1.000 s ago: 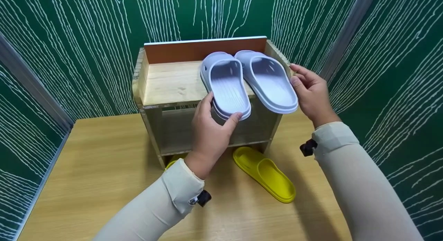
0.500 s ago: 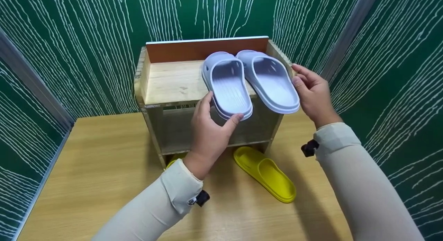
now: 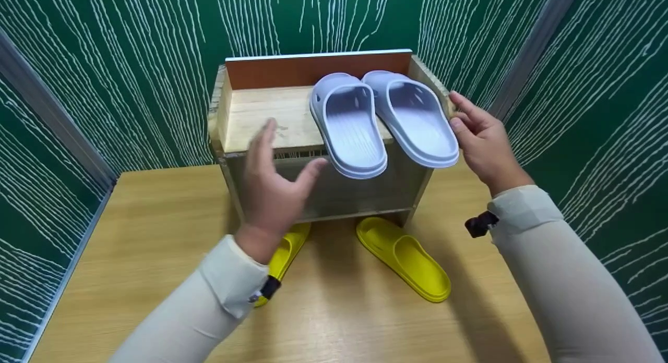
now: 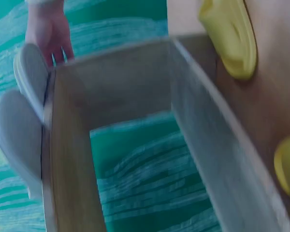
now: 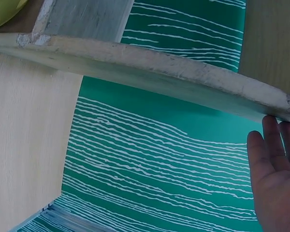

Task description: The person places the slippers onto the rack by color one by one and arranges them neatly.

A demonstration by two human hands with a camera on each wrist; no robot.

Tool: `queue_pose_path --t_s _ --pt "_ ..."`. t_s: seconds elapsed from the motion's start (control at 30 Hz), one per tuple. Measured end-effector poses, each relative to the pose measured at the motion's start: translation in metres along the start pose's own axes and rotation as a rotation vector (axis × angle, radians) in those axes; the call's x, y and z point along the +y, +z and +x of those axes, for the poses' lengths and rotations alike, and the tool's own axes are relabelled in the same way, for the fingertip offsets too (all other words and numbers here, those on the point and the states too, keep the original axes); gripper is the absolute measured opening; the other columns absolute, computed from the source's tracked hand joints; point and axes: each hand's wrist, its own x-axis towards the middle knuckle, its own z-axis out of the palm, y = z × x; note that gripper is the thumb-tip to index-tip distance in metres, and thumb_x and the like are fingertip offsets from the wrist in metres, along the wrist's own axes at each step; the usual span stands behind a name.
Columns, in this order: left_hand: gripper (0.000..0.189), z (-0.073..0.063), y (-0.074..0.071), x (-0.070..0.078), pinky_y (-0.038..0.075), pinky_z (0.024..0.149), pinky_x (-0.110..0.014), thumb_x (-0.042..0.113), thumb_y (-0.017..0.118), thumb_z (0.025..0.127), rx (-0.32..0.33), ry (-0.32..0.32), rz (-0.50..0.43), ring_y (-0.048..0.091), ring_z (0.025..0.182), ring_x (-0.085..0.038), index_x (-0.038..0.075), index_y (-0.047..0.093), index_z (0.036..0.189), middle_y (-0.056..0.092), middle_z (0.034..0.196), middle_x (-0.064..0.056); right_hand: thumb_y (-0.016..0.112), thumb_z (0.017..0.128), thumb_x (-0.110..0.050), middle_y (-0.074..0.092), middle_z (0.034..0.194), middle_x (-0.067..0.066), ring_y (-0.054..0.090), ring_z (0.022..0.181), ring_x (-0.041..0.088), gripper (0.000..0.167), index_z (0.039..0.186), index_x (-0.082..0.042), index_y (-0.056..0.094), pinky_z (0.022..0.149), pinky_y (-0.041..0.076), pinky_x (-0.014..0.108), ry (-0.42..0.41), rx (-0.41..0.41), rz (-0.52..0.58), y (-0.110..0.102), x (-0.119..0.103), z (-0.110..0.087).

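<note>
Two pale lavender clogs lie side by side on the top of a small wooden shoe rack [image 3: 250, 112], heels jutting past its front edge. The left clog [image 3: 355, 138] has nothing touching it from the front. My left hand [image 3: 274, 191] hovers in front of the rack, blurred, fingers and thumb spread, holding nothing. Beside the right clog [image 3: 422, 123], my right hand [image 3: 485, 144] has its fingertips at the rack's right side panel; the thumb is near the clog's edge. In the right wrist view, extended fingers [image 5: 275, 145] meet that panel [image 5: 159, 72].
On the wooden floor [image 3: 334, 321] in front of the rack lies a yellow slipper [image 3: 404, 258]. Another yellow slipper [image 3: 292, 245] is partly hidden behind my left wrist. Green walls [image 3: 156, 65] with white drip lines stand close behind and at both sides.
My left hand has let go of the left clog's heel and moved left, its fingers spreading. More of the left yellow slipper shows. The right hand stays by the side panel.
</note>
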Motion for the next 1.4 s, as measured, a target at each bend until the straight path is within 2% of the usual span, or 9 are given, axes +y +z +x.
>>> queue_pose_path --t_s 0.13,0.23,0.37,0.47,0.67,0.87,1.1,1.4 --pt "0.094 0.008 -0.018 -0.013 0.027 0.129 -0.034 0.043 0.086 0.088 0.067 0.071 -0.004 0.039 0.153 -0.025 -0.001 0.041 0.158 0.043 0.164 -0.015 0.062 0.105 -0.029 0.057 0.155 0.011 0.066 0.128 0.019 0.057 0.158 -0.04 0.045 0.096 0.055 0.02 0.004 -0.037 0.018 -0.008 0.004 -0.011" --pt "0.093 0.015 -0.03 -0.022 0.025 0.129 -0.034 0.039 0.085 0.087 0.116 0.11 -0.019 0.037 0.154 -0.023 -0.002 0.041 0.158 0.041 0.165 -0.016 0.062 0.105 -0.029 0.054 0.158 0.013 0.062 0.136 0.022 0.058 0.159 -0.039 0.043 0.098 0.054 0.022 -0.015 -0.046 0.015 -0.014 0.011 -0.023" --pt "0.096 0.024 -0.043 -0.037 0.024 0.129 -0.033 0.041 0.085 0.084 0.166 0.139 -0.012 0.033 0.156 -0.02 -0.001 0.04 0.159 0.038 0.167 -0.015 0.063 0.105 -0.028 0.054 0.158 0.012 0.062 0.136 0.021 0.06 0.161 -0.038 0.042 0.099 0.053 0.023 -0.02 -0.038 0.019 -0.023 0.02 -0.041" --pt "0.098 0.029 -0.052 -0.049 0.023 0.129 -0.033 0.044 0.084 0.083 0.176 0.13 0.019 0.029 0.157 -0.019 0.001 0.039 0.159 0.034 0.169 -0.014 0.063 0.106 -0.029 0.056 0.157 0.011 0.065 0.131 0.016 0.06 0.161 -0.039 0.041 0.099 0.053 0.021 -0.015 -0.021 -0.01 -0.029 0.026 -0.055" --pt "0.102 0.034 -0.059 -0.069 0.023 0.129 -0.033 0.039 0.088 0.082 0.153 0.11 0.071 0.026 0.158 -0.022 0.001 0.035 0.161 0.029 0.171 -0.015 0.059 0.108 -0.027 0.06 0.153 0.007 0.068 0.125 0.009 0.058 0.162 -0.034 0.04 0.098 0.053 0.017 -0.026 0.002 -0.044 -0.033 0.038 -0.084" --pt "0.108 0.037 -0.06 -0.084 0.022 0.13 -0.036 0.044 0.089 0.082 0.078 0.063 0.119 0.021 0.161 -0.023 0.006 0.029 0.164 0.023 0.174 -0.012 0.056 0.109 -0.014 0.062 0.15 0.003 0.068 0.124 0.008 0.056 0.163 -0.025 0.042 0.099 0.052 0.015 -0.076 -0.016 -0.026 -0.032 0.051 -0.103" --pt "0.113 0.044 -0.053 -0.089 0.024 0.13 -0.039 0.048 0.09 0.08 0.002 0.01 0.11 0.02 0.161 -0.023 0.014 0.026 0.167 0.021 0.175 -0.007 0.054 0.109 -0.008 0.064 0.147 -0.001 0.068 0.124 0.008 0.056 0.162 -0.024 0.043 0.101 0.051 0.016 -0.081 0.012 -0.105 -0.027 0.064 -0.121" --pt "0.114 0.052 -0.051 -0.091 0.027 0.128 -0.037 0.048 0.09 0.08 -0.062 -0.075 0.133 0.026 0.158 -0.019 0.028 0.02 0.169 0.021 0.175 0.0 0.054 0.108 -0.003 0.066 0.144 -0.004 0.068 0.125 0.011 0.055 0.161 -0.018 0.046 0.102 0.052 0.018 -0.036 0.003 -0.057 -0.016 0.083 -0.145"
